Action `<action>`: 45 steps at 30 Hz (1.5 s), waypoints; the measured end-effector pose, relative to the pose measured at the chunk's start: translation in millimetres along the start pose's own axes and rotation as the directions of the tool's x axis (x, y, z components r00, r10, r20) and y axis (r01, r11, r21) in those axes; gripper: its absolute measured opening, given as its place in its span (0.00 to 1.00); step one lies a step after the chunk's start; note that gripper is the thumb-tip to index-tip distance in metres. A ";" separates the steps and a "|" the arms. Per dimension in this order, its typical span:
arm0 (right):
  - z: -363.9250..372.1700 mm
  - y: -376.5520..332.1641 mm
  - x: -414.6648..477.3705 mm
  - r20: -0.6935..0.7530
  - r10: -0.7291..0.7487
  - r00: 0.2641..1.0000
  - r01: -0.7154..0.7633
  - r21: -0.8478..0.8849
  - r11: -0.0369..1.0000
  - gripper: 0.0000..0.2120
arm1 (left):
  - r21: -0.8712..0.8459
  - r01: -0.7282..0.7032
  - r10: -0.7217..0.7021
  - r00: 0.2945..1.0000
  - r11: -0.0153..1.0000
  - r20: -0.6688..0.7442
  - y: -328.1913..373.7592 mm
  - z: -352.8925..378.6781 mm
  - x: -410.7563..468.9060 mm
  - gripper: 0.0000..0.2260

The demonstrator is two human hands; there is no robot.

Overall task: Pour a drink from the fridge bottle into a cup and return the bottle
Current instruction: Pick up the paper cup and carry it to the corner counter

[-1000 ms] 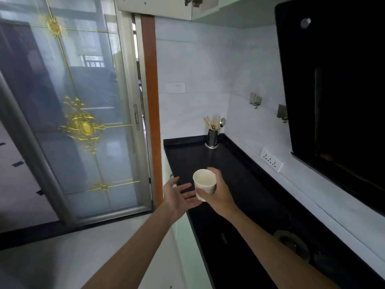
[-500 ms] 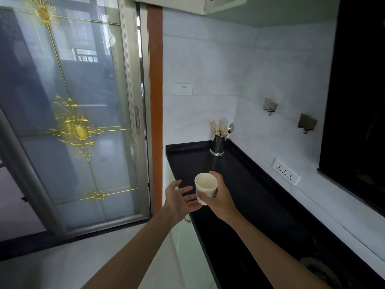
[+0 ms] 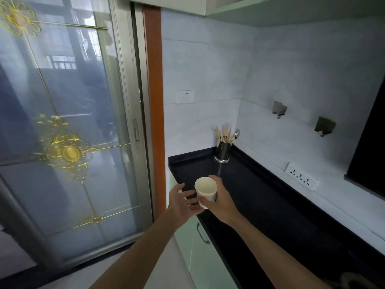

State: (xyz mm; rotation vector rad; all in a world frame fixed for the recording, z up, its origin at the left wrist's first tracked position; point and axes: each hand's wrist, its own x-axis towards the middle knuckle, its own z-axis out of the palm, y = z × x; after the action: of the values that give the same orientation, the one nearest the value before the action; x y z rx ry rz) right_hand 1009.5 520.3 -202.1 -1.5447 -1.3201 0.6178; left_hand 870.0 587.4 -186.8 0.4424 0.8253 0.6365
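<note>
**Paper cup held over counter edge**

Right hand (image 3: 221,202) grips a white paper cup (image 3: 206,189) upright, fingers wrapped round its side, mouth open and showing a pale inside. Cup sits above the near-left edge of the black countertop (image 3: 270,197). Left hand (image 3: 180,202) is spread, palm up, fingers just beside the cup's base, holding nothing. Steel utensil holder (image 3: 223,152) stands in the far corner. No bottle in view.
</note>
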 end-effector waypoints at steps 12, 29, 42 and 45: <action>20.2 19.4 31.9 -0.047 0.089 0.995 -0.086 0.071 0.994 0.34 | -0.001 0.064 -0.064 0.998 0.998 0.000 25.1 -13.2 43.7 0.26; 11.7 89.9 125.2 -0.089 0.100 0.991 -0.098 0.026 0.995 0.36 | 0.105 0.082 -0.078 0.996 0.991 -0.042 51.4 13.9 161.6 0.22; -15.9 153.2 185.9 -0.181 0.189 0.965 -0.182 0.055 0.982 0.37 | 0.173 0.169 -0.157 0.984 0.970 -0.080 54.0 53.4 259.6 0.23; -24.4 165.4 183.3 -0.214 0.204 0.955 -0.200 0.039 0.979 0.36 | 0.215 0.208 -0.196 0.978 0.954 -0.074 47.1 63.7 272.4 0.25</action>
State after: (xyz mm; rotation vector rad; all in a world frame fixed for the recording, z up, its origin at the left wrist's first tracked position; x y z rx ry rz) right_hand 1155.0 694.3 -302.6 -1.6943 -0.9986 0.5663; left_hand 1043.4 797.5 -265.7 0.5376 0.9819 0.3678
